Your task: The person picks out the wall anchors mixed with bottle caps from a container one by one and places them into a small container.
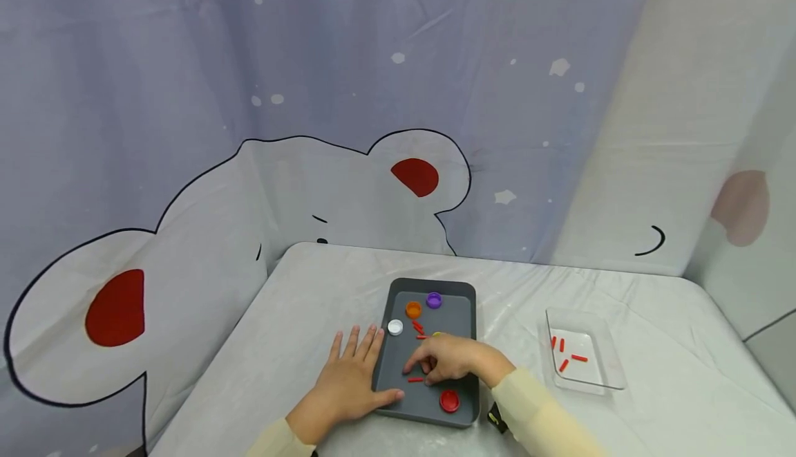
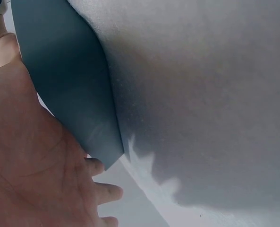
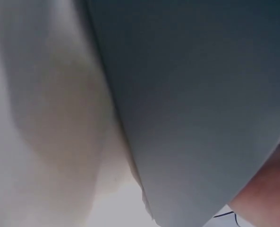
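Note:
On the white-covered table lies a dark grey rectangular tray (image 1: 429,412). My left hand (image 1: 349,384) rests at its left edge, fingers spread and straight, thumb across the rim; the palm (image 2: 33,156) fills the lower left of the left wrist view. Over the tray's lower half, my right hand (image 1: 450,359) reaches down with bent fingers. Its thumb and index fingertip stand apart, near the two ends of a short red stick (image 1: 415,379). More red sticks (image 1: 418,327) lie farther up the tray. In the right wrist view the fingertips are hidden.
Small round cups stand in the tray: purple (image 1: 434,300), orange (image 1: 413,310), white (image 1: 394,327), red (image 1: 450,401), and a yellow one (image 1: 439,334) mostly hidden by the right hand. Right of the tray, a clear plastic box (image 1: 612,360) holds several red sticks (image 1: 579,357). A printed curtain (image 1: 348,84) hangs behind.

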Action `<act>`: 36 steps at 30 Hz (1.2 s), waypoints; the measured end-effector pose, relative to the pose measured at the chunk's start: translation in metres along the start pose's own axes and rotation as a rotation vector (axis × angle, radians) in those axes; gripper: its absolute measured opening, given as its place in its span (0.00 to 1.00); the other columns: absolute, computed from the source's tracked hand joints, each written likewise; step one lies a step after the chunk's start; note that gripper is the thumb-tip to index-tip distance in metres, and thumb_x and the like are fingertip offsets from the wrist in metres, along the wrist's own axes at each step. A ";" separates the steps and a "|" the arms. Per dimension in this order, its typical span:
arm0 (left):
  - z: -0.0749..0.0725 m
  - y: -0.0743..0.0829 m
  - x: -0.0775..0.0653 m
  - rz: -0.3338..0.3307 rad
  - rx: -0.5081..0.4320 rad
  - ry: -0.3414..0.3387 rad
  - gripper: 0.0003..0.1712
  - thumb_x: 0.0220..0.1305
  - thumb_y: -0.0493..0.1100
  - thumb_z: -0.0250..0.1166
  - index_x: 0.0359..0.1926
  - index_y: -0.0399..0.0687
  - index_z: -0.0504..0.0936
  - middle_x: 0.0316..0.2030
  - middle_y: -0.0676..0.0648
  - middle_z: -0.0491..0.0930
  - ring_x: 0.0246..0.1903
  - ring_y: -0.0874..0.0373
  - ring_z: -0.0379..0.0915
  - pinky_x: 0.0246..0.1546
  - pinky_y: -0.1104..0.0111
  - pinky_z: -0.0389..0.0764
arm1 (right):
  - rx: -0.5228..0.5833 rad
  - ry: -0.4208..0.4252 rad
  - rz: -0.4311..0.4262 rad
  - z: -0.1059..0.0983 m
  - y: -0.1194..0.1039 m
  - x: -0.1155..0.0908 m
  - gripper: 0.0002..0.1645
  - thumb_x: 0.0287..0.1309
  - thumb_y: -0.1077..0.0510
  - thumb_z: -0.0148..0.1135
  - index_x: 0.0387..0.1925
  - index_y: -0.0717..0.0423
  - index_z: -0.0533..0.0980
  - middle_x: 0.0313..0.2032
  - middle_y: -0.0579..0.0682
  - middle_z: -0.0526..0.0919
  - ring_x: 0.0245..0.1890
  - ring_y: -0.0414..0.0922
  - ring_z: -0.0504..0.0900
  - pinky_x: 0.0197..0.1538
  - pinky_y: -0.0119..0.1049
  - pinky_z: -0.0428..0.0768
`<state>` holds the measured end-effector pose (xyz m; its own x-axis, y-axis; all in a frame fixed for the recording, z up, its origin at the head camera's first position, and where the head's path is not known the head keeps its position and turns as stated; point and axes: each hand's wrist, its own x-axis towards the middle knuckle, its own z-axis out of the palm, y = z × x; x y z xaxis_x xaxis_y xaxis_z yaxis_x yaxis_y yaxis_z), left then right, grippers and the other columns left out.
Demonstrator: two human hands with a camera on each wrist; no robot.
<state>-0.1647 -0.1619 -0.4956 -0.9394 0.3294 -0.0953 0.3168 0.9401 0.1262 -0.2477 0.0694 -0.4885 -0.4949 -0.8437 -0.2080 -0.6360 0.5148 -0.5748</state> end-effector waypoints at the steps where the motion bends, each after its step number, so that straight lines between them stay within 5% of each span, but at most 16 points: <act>1: 0.000 0.000 0.000 -0.001 0.002 0.001 0.67 0.57 0.85 0.50 0.80 0.43 0.50 0.79 0.41 0.50 0.77 0.35 0.41 0.74 0.38 0.39 | -0.013 -0.015 -0.003 0.000 0.000 0.001 0.23 0.55 0.65 0.74 0.53 0.46 0.85 0.24 0.34 0.75 0.23 0.29 0.71 0.31 0.23 0.73; 11: -0.003 0.002 -0.001 0.004 0.004 0.018 0.66 0.58 0.84 0.52 0.80 0.41 0.51 0.79 0.39 0.52 0.77 0.34 0.42 0.73 0.37 0.40 | -0.089 -0.116 -0.038 -0.005 0.002 0.012 0.23 0.56 0.65 0.73 0.53 0.43 0.85 0.22 0.35 0.74 0.23 0.29 0.71 0.31 0.23 0.72; 36: -0.001 0.001 -0.001 0.003 -0.007 0.008 0.66 0.57 0.84 0.51 0.80 0.43 0.50 0.79 0.41 0.52 0.77 0.35 0.43 0.73 0.37 0.40 | -0.100 -0.125 -0.058 -0.008 0.000 0.016 0.17 0.55 0.64 0.74 0.44 0.42 0.86 0.21 0.36 0.74 0.22 0.29 0.71 0.29 0.23 0.71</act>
<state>-0.1635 -0.1616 -0.4945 -0.9394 0.3315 -0.0871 0.3188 0.9385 0.1329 -0.2601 0.0569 -0.4853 -0.3821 -0.8817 -0.2769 -0.7205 0.4718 -0.5082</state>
